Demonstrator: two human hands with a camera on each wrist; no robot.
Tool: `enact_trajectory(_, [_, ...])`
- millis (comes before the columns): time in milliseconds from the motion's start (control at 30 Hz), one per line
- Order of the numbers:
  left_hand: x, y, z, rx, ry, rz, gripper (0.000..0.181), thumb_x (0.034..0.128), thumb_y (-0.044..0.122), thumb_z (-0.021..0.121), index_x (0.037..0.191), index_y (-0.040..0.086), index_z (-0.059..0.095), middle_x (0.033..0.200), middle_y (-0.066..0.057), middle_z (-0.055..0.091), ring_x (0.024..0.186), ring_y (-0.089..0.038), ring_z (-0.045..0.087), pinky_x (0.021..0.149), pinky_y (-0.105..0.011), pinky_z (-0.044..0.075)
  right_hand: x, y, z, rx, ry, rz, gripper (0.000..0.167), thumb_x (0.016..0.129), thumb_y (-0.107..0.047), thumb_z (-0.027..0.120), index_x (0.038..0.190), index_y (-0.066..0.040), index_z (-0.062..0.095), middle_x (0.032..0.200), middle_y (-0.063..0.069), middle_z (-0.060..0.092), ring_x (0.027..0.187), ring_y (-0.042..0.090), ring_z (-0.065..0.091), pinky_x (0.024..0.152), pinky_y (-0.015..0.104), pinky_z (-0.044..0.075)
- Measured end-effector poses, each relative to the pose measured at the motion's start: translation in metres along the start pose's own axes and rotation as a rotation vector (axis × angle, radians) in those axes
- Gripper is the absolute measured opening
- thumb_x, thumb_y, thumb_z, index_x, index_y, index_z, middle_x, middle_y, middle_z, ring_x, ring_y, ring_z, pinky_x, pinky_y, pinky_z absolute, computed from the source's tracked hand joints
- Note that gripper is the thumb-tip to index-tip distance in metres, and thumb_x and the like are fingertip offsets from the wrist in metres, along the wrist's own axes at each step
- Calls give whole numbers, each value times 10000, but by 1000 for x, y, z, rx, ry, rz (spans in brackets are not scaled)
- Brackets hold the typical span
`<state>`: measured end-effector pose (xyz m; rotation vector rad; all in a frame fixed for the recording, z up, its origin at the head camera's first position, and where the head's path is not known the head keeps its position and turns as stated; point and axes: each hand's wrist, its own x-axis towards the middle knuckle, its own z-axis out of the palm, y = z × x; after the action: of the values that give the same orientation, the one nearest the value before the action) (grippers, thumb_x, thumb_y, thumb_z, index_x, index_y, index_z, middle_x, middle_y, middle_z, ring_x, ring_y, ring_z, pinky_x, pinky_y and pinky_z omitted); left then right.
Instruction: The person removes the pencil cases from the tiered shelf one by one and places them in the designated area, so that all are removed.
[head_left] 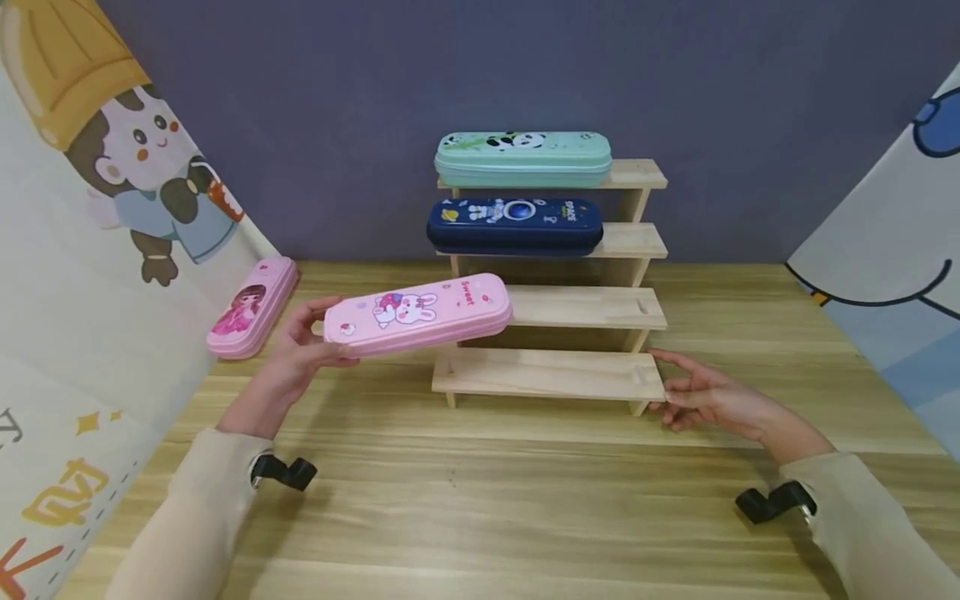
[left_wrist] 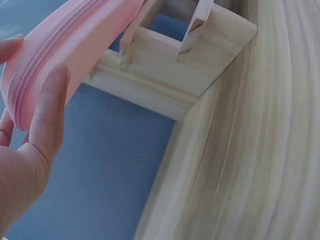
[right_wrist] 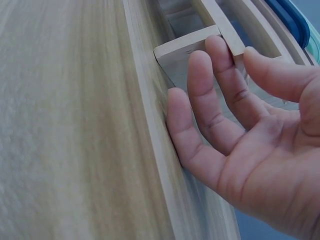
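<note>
Left hand (head_left: 294,367) pinches the left end of the pink bunny case (head_left: 427,312); case slants, its right end over the left part of the second shelf up (head_left: 585,307). Contact there: can't tell. Right hand (head_left: 712,402) has fingers loosely bent at the right end of the bottom shelf (head_left: 547,372); pinching or just touching, can't tell. Likely step: placing the case, right hand steadying. Next move calls for squaring it along that shelf, then letting go. Pink girl case (head_left: 255,308) lies off left. Navy case (head_left: 517,227) and, farthest, mint case (head_left: 525,158) sit on the shelves above.
</note>
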<state>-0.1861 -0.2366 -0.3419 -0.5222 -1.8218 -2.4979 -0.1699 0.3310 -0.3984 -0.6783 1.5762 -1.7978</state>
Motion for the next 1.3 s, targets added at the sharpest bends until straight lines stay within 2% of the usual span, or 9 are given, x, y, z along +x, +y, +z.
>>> enact_trajectory(100, [-5, 2, -4, -8, 35, 55, 492, 798, -227, 642, 1158, 108, 648, 1128, -122, 434, 751, -185, 674, 614, -333, 642, 0, 0, 0, 12, -9, -4, 648, 1051, 50, 370, 1554, -321, 198, 1120, 107, 649, 949, 201, 667, 818, 347, 620])
enact_trajectory(200, [-10, 3, -7, -25, 69, 82, 528, 793, -275, 563, 1161, 93, 651, 1128, -119, 427, 773, -178, 672, 610, -328, 640, 0, 0, -1, 24, -16, -10, 647, 1050, 54, 366, 1545, -334, 217, 1124, 107, 649, 951, 202, 667, 822, 349, 619])
enact_trajectory(567, [-24, 3, -22, -80, 143, 85, 550, 796, -297, 545, 1170, 90, 659, 1124, -112, 421, 821, -177, 658, 603, -341, 640, 1, 0, -2, 1, -8, -2, 649, 1052, 48, 368, 1554, -325, 195, 1127, 106, 647, 950, 205, 665, 826, 352, 618])
enact_trajectory(833, [-25, 3, -36, -132, 218, 94, 544, 787, -318, 502, 1160, 57, 628, 1113, -111, 427, 825, -186, 668, 614, -348, 640, 1, 0, -3, 4, -5, -3, 657, 1050, 55, 365, 1555, -329, 193, 1125, 102, 649, 947, 204, 667, 821, 348, 620])
enact_trajectory(1033, [-26, 1, -42, -137, 324, 48, 512, 809, -291, 507, 1149, 73, 629, 1086, -107, 397, 832, -178, 649, 614, -361, 641, 2, -1, -3, -7, 4, 6, 659, 1050, 56, 365, 1555, -329, 189, 1120, 104, 647, 946, 208, 668, 823, 360, 620])
enact_trajectory(1200, [-23, -3, -40, -127, 448, -7, 469, 841, -255, 552, 1167, 82, 561, 1101, -99, 349, 822, -173, 638, 604, -349, 641, 1, 0, -2, 3, 3, 10, 649, 1049, 56, 367, 1532, -353, 227, 1120, 103, 648, 948, 207, 667, 822, 360, 620])
enact_trajectory(1300, [-20, -6, -37, -128, 536, -17, 472, 846, -249, 544, 1183, 80, 505, 1109, -100, 334, 765, -165, 638, 583, -330, 638, 1, 0, -2, 8, 0, 9, 645, 1049, 57, 366, 1526, -357, 235, 1120, 102, 649, 948, 204, 667, 821, 355, 620])
